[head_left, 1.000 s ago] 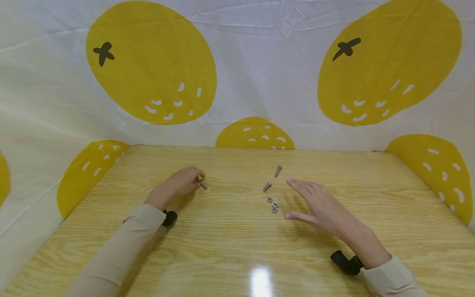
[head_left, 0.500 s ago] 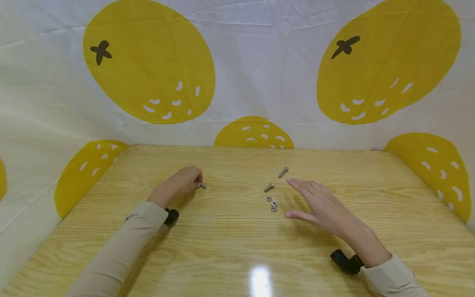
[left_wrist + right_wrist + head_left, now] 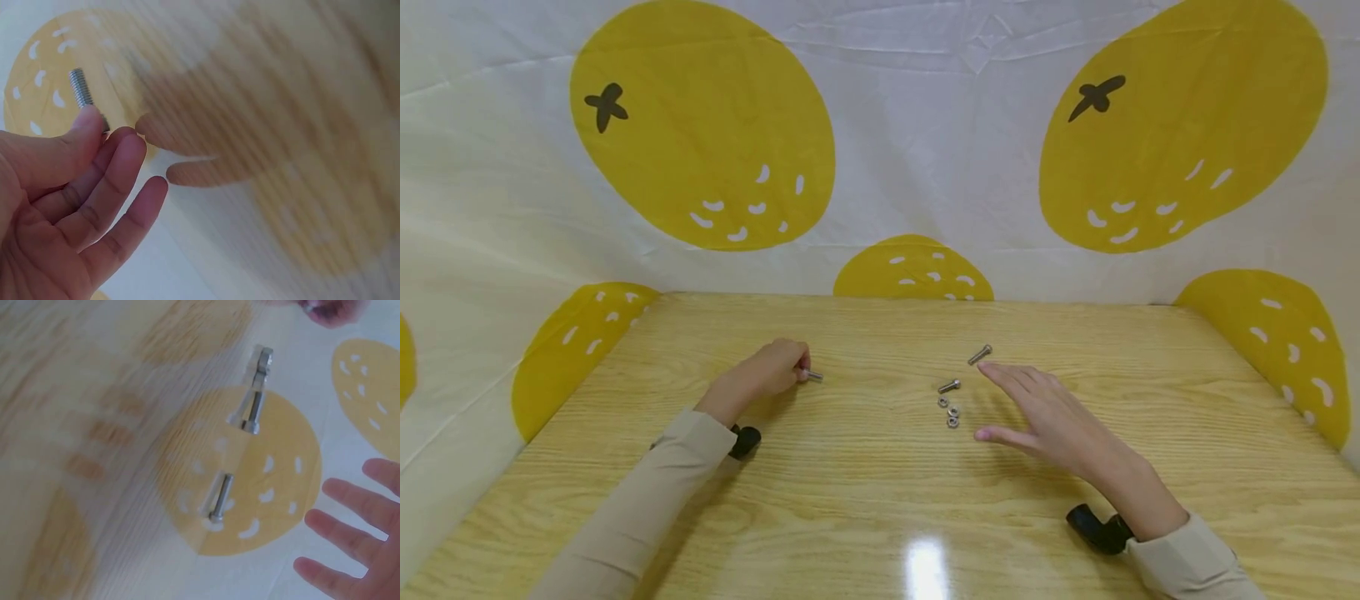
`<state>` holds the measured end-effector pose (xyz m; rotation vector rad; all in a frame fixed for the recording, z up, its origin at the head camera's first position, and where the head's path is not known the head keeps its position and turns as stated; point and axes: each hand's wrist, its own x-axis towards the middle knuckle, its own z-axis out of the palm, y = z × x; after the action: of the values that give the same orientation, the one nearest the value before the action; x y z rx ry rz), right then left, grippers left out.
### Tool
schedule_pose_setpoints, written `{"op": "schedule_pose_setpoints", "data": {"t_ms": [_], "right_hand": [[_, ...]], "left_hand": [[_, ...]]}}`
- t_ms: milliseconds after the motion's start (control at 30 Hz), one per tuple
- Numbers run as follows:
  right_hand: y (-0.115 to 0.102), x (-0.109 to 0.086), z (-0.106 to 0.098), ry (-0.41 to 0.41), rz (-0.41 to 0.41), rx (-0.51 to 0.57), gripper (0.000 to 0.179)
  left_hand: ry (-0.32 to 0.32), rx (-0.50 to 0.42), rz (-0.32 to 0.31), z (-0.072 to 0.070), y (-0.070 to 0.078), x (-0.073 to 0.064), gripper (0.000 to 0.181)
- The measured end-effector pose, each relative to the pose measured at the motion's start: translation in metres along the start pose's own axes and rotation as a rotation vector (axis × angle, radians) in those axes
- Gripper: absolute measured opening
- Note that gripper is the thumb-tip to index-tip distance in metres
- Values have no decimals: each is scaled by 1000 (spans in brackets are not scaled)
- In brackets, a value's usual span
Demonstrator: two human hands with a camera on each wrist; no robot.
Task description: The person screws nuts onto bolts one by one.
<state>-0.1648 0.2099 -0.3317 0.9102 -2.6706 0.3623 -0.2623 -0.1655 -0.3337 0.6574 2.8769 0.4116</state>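
Note:
My left hand (image 3: 760, 373) is at the left of the wooden table and pinches a metal bolt (image 3: 81, 87) between thumb and fingers. The threaded end sticks out; the fingers hide the rest. My right hand (image 3: 1048, 417) is held with fingers straight and thumb apart, touching nothing that I can see. Beside its fingertips lie two socket-head bolts, a far bolt (image 3: 980, 355) and a nearer bolt (image 3: 949, 387). Three hex nuts are grouped just below them: an upper nut (image 3: 943, 402), a middle nut (image 3: 953, 412) and a lower nut (image 3: 952, 422).
The glossy wood-grain table (image 3: 850, 483) reflects a bright light near the front. A white cloth (image 3: 910, 150) printed with big yellow fruit hangs behind the table and along its sides. Both wrists wear a black device, the right one (image 3: 1099, 531) close above the tabletop.
The two loose bolts have rolled a little to the right and nearer, turning as they went. My left fingers have closed in on their bolt, whose tip now points right. The right hand stays still.

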Motion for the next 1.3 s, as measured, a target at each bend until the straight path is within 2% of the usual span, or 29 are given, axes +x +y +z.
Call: {"op": "schedule_pose_setpoints", "data": {"t_ms": [267, 567, 833, 1133, 1300], "right_hand": [[-1, 1, -2, -22, 20, 11, 78], [0, 1, -3, -31, 35, 2, 76], [1, 4, -7, -50, 63, 23, 71], [0, 15, -8, -67, 86, 34, 61], [-3, 23, -7, -73, 66, 40, 48]], "left_hand": [[72, -100, 10, 0, 7, -6, 8], [140, -254, 56, -1, 27, -15, 8], [261, -392, 160, -3, 51, -26, 10], [330, -543, 242, 2, 74, -32, 10], [337, -633, 262, 5, 86, -37, 10]]}}
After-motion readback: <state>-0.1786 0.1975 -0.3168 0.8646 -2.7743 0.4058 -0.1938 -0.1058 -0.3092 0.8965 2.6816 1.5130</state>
